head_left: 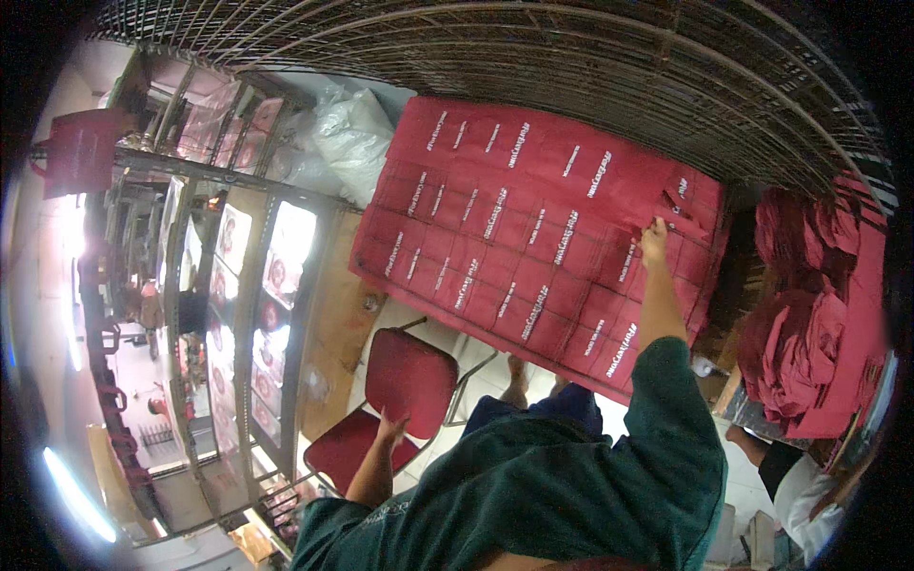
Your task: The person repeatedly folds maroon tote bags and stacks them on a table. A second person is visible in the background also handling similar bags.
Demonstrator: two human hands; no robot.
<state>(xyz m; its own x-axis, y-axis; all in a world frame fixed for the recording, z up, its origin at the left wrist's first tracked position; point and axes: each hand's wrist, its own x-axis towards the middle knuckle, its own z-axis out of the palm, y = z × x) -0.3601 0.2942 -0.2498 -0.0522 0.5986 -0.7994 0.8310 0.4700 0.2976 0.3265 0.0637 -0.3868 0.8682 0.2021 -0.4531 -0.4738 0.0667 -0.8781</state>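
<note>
A table covered with red printed cloth (514, 219), with white lettering and dark grid lines over it, is in front of me. My right hand (655, 238) reaches over its right part, fingers closed together at a loose, folded flap of red cloth (678, 221). Whether anything else small is in those fingers I cannot make out. Low at the left, my left hand (392, 430) hangs in front of a red-padded chair (411, 381), fingers apart and holding nothing.
A metal wire grille (533, 48) spans the far side. White sacks (352, 138) sit behind the table's left end. Bundles of red cloth (795, 333) are stacked at the right, near another person's white sleeve (804, 495). Shelving with lit picture panels (276, 285) stands left.
</note>
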